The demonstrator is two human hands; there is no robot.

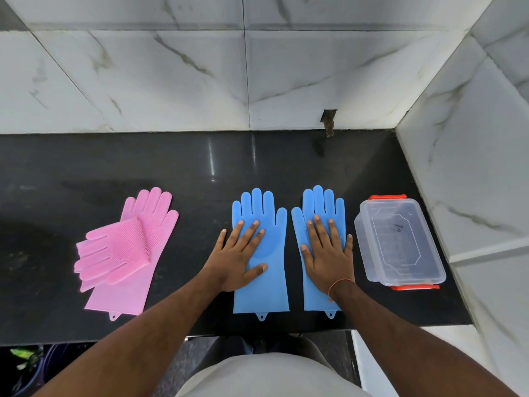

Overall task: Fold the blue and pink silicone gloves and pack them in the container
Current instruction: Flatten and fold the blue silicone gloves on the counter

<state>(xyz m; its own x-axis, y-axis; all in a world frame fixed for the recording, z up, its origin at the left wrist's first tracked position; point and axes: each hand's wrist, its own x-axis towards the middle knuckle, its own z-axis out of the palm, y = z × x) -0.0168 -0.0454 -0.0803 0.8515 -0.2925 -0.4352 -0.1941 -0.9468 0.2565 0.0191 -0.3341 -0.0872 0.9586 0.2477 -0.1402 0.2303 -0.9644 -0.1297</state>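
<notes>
Two blue silicone gloves lie flat side by side on the black counter, fingers pointing to the wall. My left hand [239, 257] rests palm down, fingers spread, on the left blue glove [266, 293]. My right hand [327, 253] lies flat the same way on the right blue glove [323, 202]. To the left lie two pink gloves: one pink glove [148, 213] flat and straight, the other pink glove [114, 253] thrown across it at an angle, bristled side up. A clear plastic container [400, 242] with orange clips stands open at the right.
The black counter [200, 173] ends at a marble-tiled wall behind and another at the right, close to the container. The counter's front edge runs just below the glove cuffs. Dark clutter shows under the counter at the lower left.
</notes>
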